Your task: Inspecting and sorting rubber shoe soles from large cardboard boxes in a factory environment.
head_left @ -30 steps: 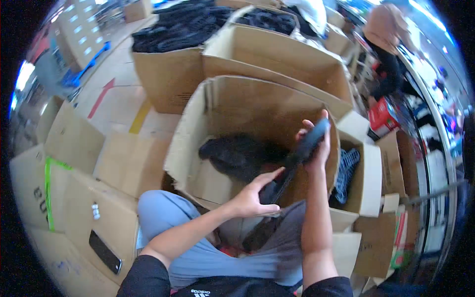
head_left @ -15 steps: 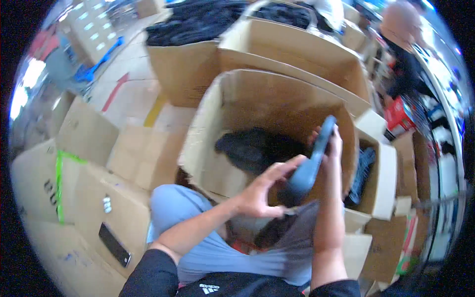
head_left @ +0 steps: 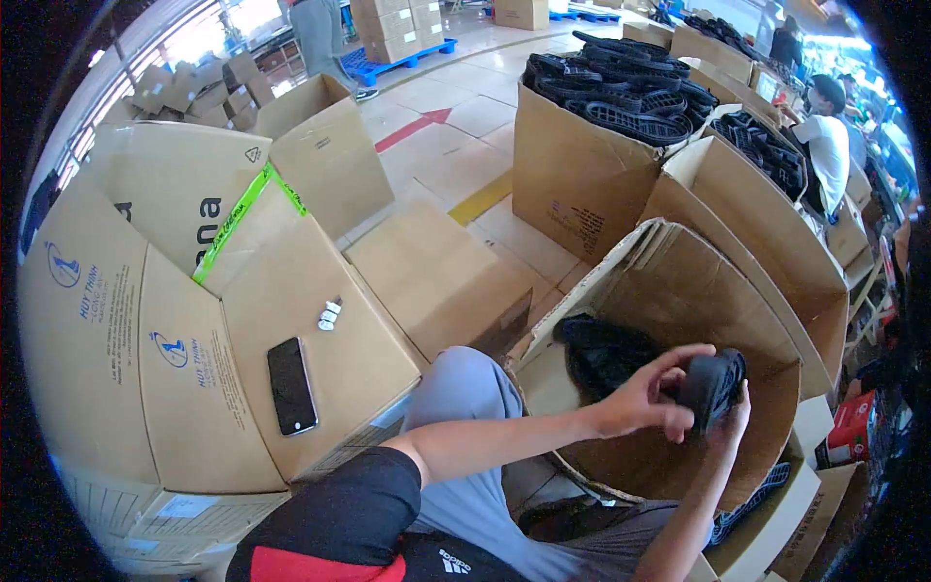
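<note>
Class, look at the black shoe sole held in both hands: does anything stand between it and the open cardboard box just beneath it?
Nothing visible does. Both hands, left hand and right hand, hold the shoe sole right over the open cardboard box, where only a dark pile of soles lies at the bottom.

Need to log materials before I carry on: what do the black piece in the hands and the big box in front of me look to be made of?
Black piece: probably rubber or a similar moulded material, going by its matt black surface and ridged pattern; both hands hold it, left hand and right hand. Big box: corrugated cardboard, plain matt brown with a layered, frayed rim.
</note>
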`<state>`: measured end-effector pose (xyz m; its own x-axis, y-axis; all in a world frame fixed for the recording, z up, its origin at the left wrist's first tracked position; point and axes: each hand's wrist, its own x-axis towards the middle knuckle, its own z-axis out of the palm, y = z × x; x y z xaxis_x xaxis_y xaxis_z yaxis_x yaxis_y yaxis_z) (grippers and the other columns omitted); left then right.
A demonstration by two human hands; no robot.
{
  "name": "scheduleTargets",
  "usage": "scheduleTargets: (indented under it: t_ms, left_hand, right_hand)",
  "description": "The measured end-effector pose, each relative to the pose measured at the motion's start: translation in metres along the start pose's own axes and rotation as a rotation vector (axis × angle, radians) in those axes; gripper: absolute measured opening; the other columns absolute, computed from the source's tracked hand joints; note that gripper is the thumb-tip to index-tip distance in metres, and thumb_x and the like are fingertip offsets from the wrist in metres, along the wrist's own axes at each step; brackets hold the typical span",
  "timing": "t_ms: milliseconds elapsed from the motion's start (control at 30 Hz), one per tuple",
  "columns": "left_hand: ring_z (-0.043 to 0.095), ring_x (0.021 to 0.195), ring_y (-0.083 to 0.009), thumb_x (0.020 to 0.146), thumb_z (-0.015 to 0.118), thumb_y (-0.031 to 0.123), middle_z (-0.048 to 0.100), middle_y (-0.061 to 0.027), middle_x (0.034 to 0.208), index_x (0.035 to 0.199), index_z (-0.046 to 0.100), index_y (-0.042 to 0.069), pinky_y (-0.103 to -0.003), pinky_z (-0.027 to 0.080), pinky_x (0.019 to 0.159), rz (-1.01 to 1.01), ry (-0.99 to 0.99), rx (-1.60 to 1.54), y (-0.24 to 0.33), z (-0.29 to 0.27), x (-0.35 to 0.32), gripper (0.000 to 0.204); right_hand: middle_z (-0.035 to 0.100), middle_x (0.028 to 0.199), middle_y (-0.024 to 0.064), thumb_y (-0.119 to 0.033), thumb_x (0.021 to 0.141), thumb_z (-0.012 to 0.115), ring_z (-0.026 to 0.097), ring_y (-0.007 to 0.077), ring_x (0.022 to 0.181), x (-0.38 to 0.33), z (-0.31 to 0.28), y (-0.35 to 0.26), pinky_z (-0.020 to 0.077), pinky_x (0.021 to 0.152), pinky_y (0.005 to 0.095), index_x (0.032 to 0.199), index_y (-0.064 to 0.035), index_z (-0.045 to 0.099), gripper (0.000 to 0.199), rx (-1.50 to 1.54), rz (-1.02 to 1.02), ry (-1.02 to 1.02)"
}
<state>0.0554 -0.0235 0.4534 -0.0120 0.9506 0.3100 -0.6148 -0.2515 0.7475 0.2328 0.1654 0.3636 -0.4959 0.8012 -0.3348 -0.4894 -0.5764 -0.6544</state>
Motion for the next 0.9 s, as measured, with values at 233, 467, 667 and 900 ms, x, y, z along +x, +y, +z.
scheduleTargets:
  t_ms: [233, 467, 667, 900]
  left_hand:
    - [0.064, 0.068, -0.025, 0.084, 0.056, 0.043, 0.061, -0.0087, 0.087, 0.102, 0.048, 0.015, -0.035, 0.053, 0.06, -0.11, 0.474, -0.458, 0.003, -0.036, 0.008, 0.035]
    - [0.063, 0.061, -0.0188, 0.077, 0.057, 0.057, 0.063, -0.0071, 0.073, 0.092, 0.055, 0.011, -0.03, 0.053, 0.058, -0.173, 0.607, -0.546, 0.011, -0.044, 0.017, 0.049]
    - [0.063, 0.068, -0.0212, 0.077, 0.055, 0.059, 0.064, -0.0118, 0.077, 0.085, 0.06, 0.009, -0.032, 0.053, 0.061, -0.194, 0.523, -0.536, 0.006, -0.044, 0.019, 0.051]
    - [0.062, 0.071, -0.022, 0.083, 0.05, 0.051, 0.063, -0.0176, 0.099, 0.123, 0.045, 0.005, -0.031, 0.051, 0.065, -0.236, 0.202, -0.296, 0.007, -0.027, 0.015, 0.061]
  right_hand:
    - [0.062, 0.088, 0.0044, -0.031, 0.088, 0.048, 0.06, 0.0178, 0.078, -0.007, 0.022, 0.003, 0.0479, 0.07, 0.0344, 0.1, -0.0087, 0.057, 0.027, -0.188, -0.058, 0.208]
    - [0.059, 0.069, 0.0042, -0.035, 0.085, 0.055, 0.052, 0.0147, 0.046, -0.025, 0.034, -0.002, 0.0417, 0.038, 0.026, 0.086, -0.0088, 0.053, 0.027, -0.176, -0.087, 0.2]
    - [0.054, 0.073, 0.0079, -0.024, 0.084, 0.049, 0.048, 0.0185, 0.039, -0.05, 0.037, -0.017, 0.0406, 0.034, 0.028, 0.113, -0.0043, 0.047, 0.035, -0.253, -0.118, 0.155]
    - [0.059, 0.085, 0.0104, -0.014, 0.082, 0.041, 0.054, 0.0168, 0.048, -0.131, 0.043, -0.099, 0.0456, 0.038, 0.026, 0.119, 0.0005, 0.044, 0.04, -0.268, -0.822, 0.293]
